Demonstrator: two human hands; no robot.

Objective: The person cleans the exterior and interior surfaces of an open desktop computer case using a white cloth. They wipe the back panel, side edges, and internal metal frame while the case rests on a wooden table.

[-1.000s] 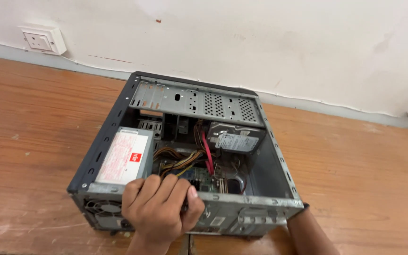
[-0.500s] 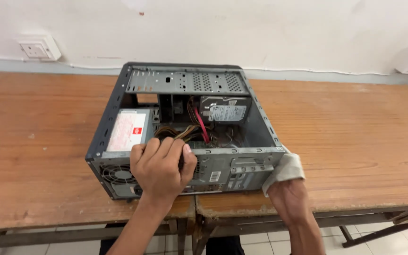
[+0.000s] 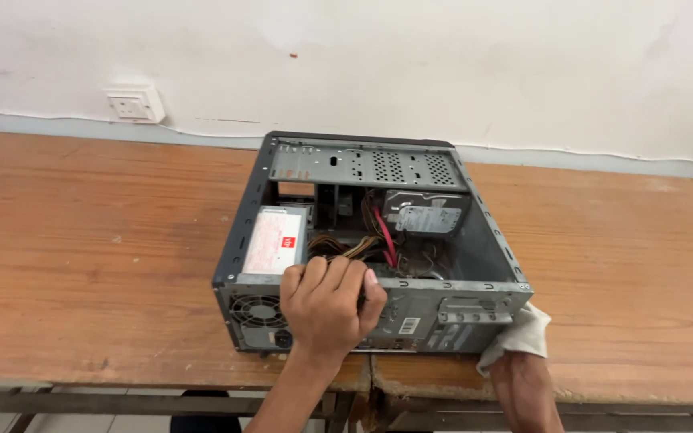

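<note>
An open grey computer case (image 3: 487, 240) lies on its side on a wooden table (image 3: 90, 256). Inside it I see a power supply (image 3: 277, 242) with a white label, a bundle of cables (image 3: 354, 244) with a red one, and a hard drive (image 3: 425, 216). My left hand (image 3: 326, 309) grips the near rear edge of the case, fingers curled over the rim beside the power supply. My right hand (image 3: 515, 365) is at the near right corner, mostly hidden behind a white cloth (image 3: 519, 337) that it presses against the case.
A white wall socket (image 3: 135, 103) sits on the wall at the back left. The table's front edge (image 3: 122, 377) runs just below the case, with metal frame bars underneath. A dark object shows at the far left edge of the table.
The view has shifted and the case sits more squarely in sight. My left hand stays on the near rim. My right hand with the white cloth has come into view at the case's near right corner.
</note>
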